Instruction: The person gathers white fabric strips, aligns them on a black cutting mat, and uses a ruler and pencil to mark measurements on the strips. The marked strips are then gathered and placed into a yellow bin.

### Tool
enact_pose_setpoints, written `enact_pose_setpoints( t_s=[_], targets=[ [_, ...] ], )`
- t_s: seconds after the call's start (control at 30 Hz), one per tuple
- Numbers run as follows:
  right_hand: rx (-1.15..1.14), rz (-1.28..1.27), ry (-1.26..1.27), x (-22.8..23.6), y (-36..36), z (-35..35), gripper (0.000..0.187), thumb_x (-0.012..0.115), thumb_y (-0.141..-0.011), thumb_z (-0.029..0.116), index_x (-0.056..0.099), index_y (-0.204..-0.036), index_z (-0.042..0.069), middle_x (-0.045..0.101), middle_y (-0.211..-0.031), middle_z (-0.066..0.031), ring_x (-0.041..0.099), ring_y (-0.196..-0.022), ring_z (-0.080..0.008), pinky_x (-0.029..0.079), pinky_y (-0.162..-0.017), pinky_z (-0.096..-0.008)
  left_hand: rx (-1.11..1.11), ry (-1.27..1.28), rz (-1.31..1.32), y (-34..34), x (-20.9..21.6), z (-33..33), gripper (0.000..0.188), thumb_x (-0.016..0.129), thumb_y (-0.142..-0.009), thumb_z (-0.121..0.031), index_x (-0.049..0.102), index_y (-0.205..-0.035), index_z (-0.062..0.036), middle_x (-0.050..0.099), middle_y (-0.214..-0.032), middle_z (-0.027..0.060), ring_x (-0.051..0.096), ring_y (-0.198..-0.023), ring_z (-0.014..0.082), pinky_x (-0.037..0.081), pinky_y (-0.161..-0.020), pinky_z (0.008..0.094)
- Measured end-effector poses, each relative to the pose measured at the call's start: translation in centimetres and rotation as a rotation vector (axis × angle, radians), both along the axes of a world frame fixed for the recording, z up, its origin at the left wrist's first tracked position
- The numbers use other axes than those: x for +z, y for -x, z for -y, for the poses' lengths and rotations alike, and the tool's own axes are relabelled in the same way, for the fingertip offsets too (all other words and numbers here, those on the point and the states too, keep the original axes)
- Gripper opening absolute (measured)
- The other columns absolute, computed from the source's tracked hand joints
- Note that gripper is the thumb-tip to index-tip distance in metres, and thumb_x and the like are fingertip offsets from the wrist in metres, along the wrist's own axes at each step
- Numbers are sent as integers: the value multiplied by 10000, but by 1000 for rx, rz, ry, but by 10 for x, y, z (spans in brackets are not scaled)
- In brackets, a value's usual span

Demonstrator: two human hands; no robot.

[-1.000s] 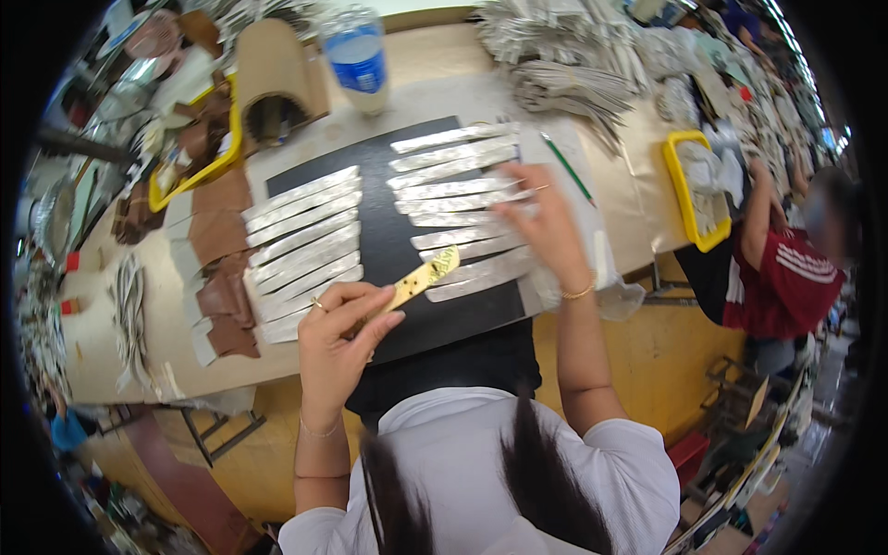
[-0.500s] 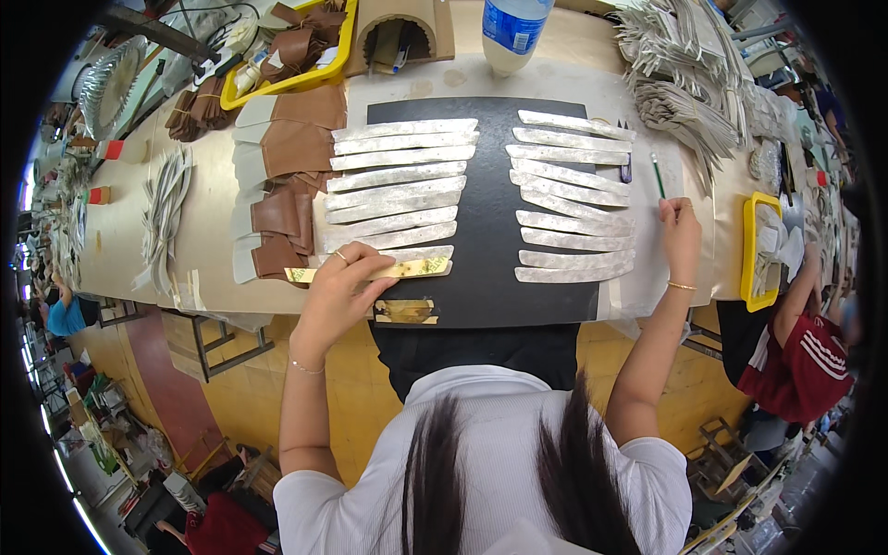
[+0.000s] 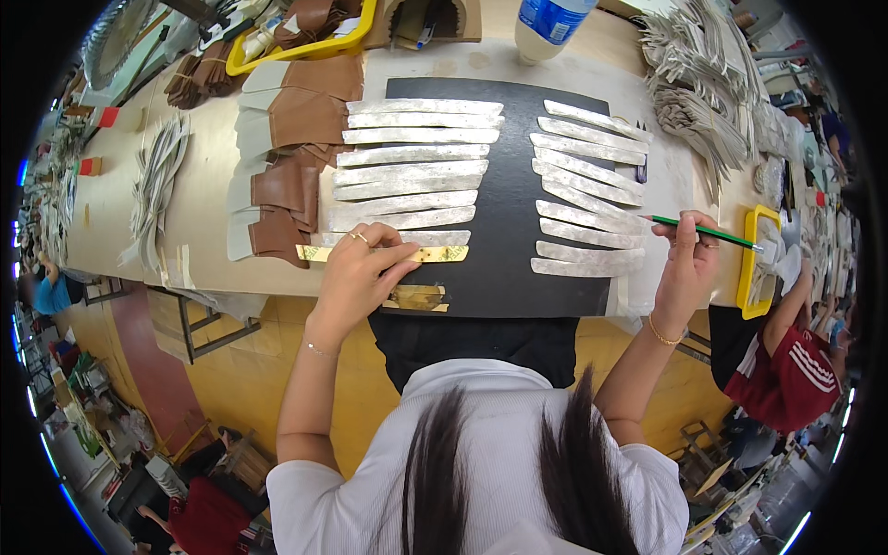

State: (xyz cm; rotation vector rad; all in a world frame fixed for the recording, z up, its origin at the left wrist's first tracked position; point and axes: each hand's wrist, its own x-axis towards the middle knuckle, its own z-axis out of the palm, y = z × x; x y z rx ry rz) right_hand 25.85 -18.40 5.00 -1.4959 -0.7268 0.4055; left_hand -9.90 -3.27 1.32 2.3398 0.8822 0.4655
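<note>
My left hand (image 3: 363, 268) has its thumb and fingers closed on a narrow yellow strip (image 3: 450, 253) with green marks, which lies over the lowest pale strip at the left of the black board (image 3: 518, 287). In my right hand (image 3: 683, 268) is a green pencil (image 3: 708, 229), its tip pointing left at the ends of the right-hand strips. Several whitish strips (image 3: 421, 169) form a column on the left, and several more strips (image 3: 588, 231) form one on the right. Both columns fan out over the board's sides.
Brown leather pieces (image 3: 310, 116) lie left of the board. Beyond it stand a bottle (image 3: 546, 32) and a yellow tray (image 3: 305, 51). Bundles of pale strips (image 3: 698, 116) are piled at the right. A yellow basket (image 3: 751, 268) and a person in a red shirt (image 3: 791, 370) are farther right.
My right hand has picked up the green pencil from the table and drawn nearer, with the pencil now turned toward the strips. My left hand stays on the yellow strip. The view has shifted slightly.
</note>
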Motion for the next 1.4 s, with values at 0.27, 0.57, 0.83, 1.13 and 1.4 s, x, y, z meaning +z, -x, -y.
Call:
enact_pose_setpoints(
  t_s=[0.27, 0.57, 0.83, 1.13, 1.4],
  targets=[
    [84, -49, -96, 10, 29, -12, 135, 585, -999, 80, 465, -1027, 25, 548, -914, -75, 675, -779, -201, 566, -801, -334, -5, -49, 25, -2, -1, 1, 167, 775, -796, -172, 762, -953, -116, 593, -865, 28, 587, -816, 221, 482, -715, 362],
    [193, -116, -172, 4, 64, -22, 180, 586, -961, -5, 418, -1001, 46, 502, -942, -79, 630, -788, -183, 592, -792, -341, -7, -8, 5, -3, 2, 1, 145, 770, -793, -141, 767, -931, -99, 581, -859, 43, 580, -795, 229, 487, -693, 359],
    [407, -181, -21, -3, 103, -38, 104, 601, -978, 57, 515, -1013, 11, 594, -957, -93, 688, -854, -222, 570, -819, -338, 11, -30, 6, -2, 2, 4, 115, 776, -783, -122, 768, -895, -97, 587, -859, 42, 592, -800, 231, 489, -684, 363],
    [666, 268, 344, -26, 170, -64, 153, 674, -946, 175, 669, -938, 22, 676, -854, -105, 660, -705, -208, 504, -649, -297, 7, -68, 13, -2, -2, 4, 101, 773, -756, -108, 760, -855, -96, 576, -842, 41, 588, -798, 231, 491, -674, 362],
    [636, 510, 286, -32, 180, -74, 125, 684, -927, 168, 661, -892, 50, 676, -792, -84, 655, -621, -252, 505, -560, -321, 12, -87, 21, -2, -2, 5, 40, 752, -771, -107, 733, -796, -82, 572, -837, 41, 578, -802, 236, 490, -685, 366]
  ],
)
